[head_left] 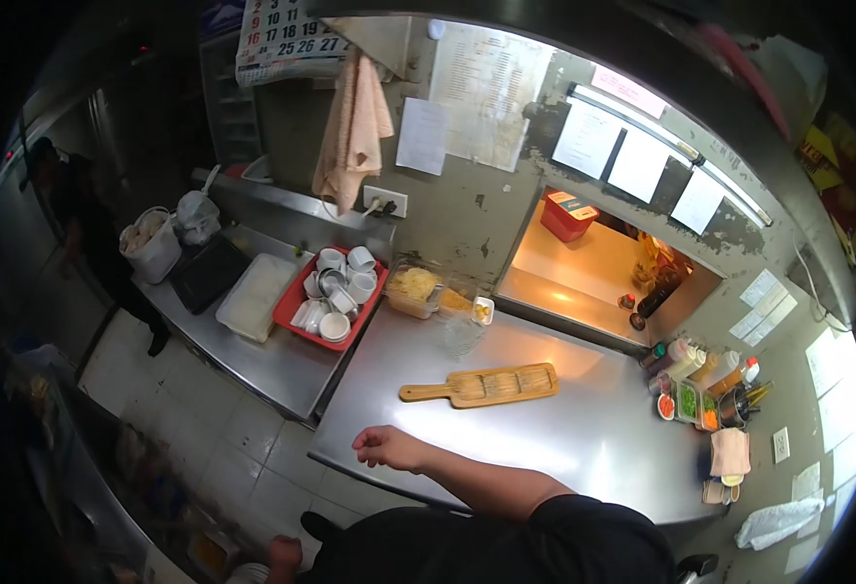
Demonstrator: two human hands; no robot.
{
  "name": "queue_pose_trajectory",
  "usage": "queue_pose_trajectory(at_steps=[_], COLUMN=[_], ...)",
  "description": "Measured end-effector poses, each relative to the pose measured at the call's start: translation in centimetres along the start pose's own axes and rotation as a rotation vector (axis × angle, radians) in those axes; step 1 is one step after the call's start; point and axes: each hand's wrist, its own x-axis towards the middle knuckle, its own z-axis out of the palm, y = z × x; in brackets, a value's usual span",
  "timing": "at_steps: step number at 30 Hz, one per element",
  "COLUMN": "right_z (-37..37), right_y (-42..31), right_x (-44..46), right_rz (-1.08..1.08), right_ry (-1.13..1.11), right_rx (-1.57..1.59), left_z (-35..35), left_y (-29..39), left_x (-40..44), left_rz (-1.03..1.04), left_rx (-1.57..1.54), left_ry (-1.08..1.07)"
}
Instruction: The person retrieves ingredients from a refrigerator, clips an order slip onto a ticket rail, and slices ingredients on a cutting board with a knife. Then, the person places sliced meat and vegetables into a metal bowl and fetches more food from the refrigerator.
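My right hand [387,449] reaches leftward just past the steel counter's [506,457] front edge. Its fingers are loosely bent and slightly apart, with nothing visible in them. Beyond it on the counter lies a long wooden serving board [501,386] with a handle and a sectioned, hollowed top. Low in the view, my left hand [285,553] hangs beside my body with its fingers curled in. A white ridged object [249,574], cut off by the bottom edge, sits close to this hand. Whether the left hand grips anything is hidden.
A red tray [286,316] of white cups stands left, beside a lidded white container [257,298]. Clear food boxes [414,292] line the wall. Sauce bottles [705,367] and topping tubs [688,400] fill the right end. Another person [92,219] stands far left.
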Motion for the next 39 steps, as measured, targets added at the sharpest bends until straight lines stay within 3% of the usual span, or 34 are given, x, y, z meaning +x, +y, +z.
queue_pose_trajectory(at_steps=[4, 7, 10, 14, 17, 20, 23, 24, 25, 26, 27, 30, 34, 39], right_z=[7.6, 14.8, 20.6, 25.9, 28.2, 30.0, 31.1, 30.9, 31.6, 32.4, 32.7, 34.4, 37.5, 46.0], right_y=[-0.4, -5.5, -10.8, -13.2, -14.5, -13.0, -12.1, -9.7, -7.8, -11.6, -11.0, -12.5, -12.6, -13.3], right_x=[7.1, 11.6, 15.5, 21.0, 24.3, 29.6, 35.1, 38.2, 41.2, 41.2, 43.8, 48.9, 57.6, 68.2], right_rz=[0.003, -0.008, -0.072, -0.130, -0.092, -0.050, -0.089, -0.099, -0.094, -0.003, 0.132, 0.211, 0.335, 0.220], right_ry=[-0.113, -0.163, -0.190, -0.214, -0.239, -0.258, -0.366, -0.388, -0.463, -0.398, -0.480, -0.440, -0.610, -0.822], right_rx=[-0.054, -0.232, -0.364, -0.323, -0.330, -0.328, -0.332, -0.273, -0.223, -0.375, -0.286, -0.260, -0.349, -0.576], left_z=[-0.6, -6.2, -10.4, -13.0, -16.0, -18.2, -24.5, -26.6, -26.8, -29.1, -32.3, -35.5, -41.4, -43.1], left_y=[-7.0, -3.7, -4.9, -11.2, -13.4, -13.6, -9.1, -7.2, -8.0, -5.6, -3.9, -4.2, -4.6, -6.9], left_x=[8.6, 8.8, 12.3, 19.8, 24.1, 27.5, 24.9, 24.3, 25.3, 24.0, 23.1, 22.2, 18.1, 15.5], left_rz=[0.401, 0.231, 0.193, 0.445, 0.477, 0.113, 0.312, 0.139, 0.207, 0.143, 0.037, -0.119, -0.304, -0.462], left_rx=[0.123, -0.029, 0.058, 0.192, 0.060, -0.253, -0.315, -0.404, -0.276, -0.275, -0.326, -0.347, -0.601, -0.788], left_ry=[-0.121, -0.128, -0.266, -0.187, -0.136, -0.136, -0.054, -0.101, -0.083, 0.054, -0.040, 0.063, 0.178, 0.492])
